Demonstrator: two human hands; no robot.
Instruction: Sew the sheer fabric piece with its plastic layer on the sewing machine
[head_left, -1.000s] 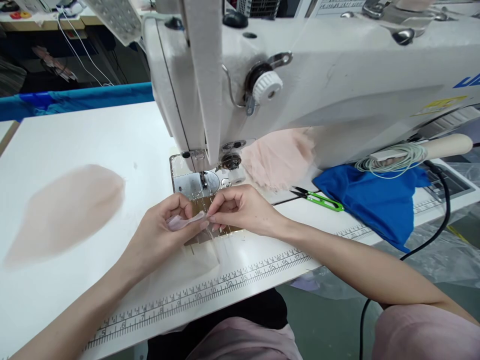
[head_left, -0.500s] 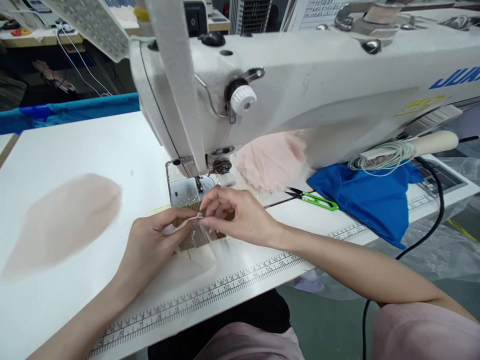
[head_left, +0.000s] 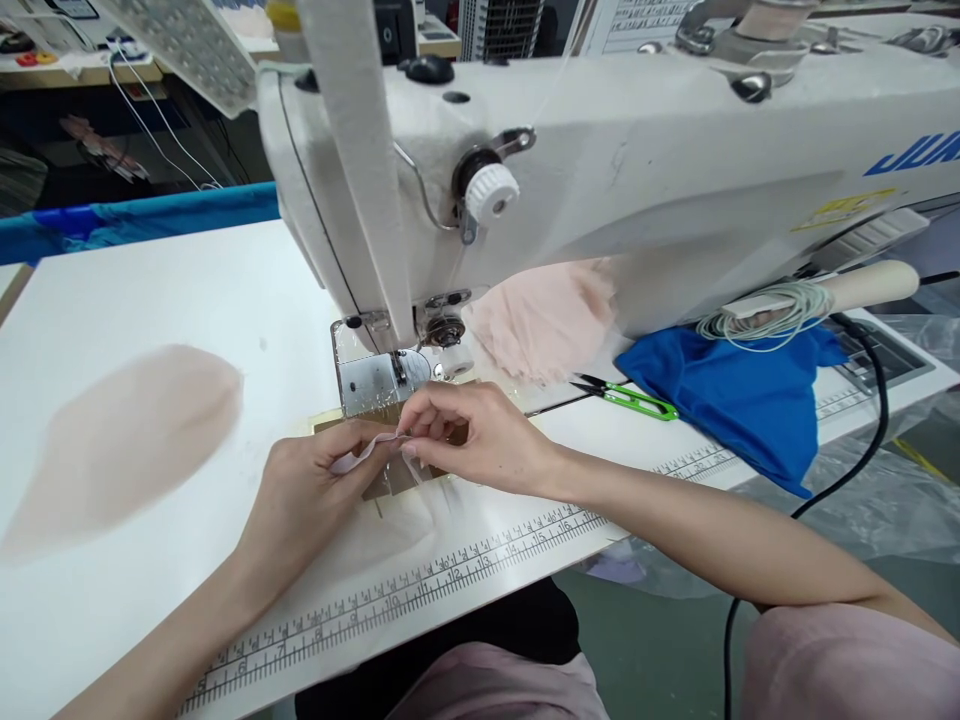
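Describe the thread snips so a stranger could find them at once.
Start at the white sewing machine and look under its arm, on the white table. The thread snips lie flat there, between the pink fabric pile and the blue cloth. Their bright green handle and dark blades set them apart from the soft fabrics beside them.

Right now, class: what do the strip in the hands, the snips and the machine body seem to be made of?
Strip: thin, pale pink fabric; it bends limply between the left hand and right hand.
Snips: dark metal blades, glossy green handle, probably plastic.
Machine body: off-white painted metal, seemingly; hard, slightly scuffed.
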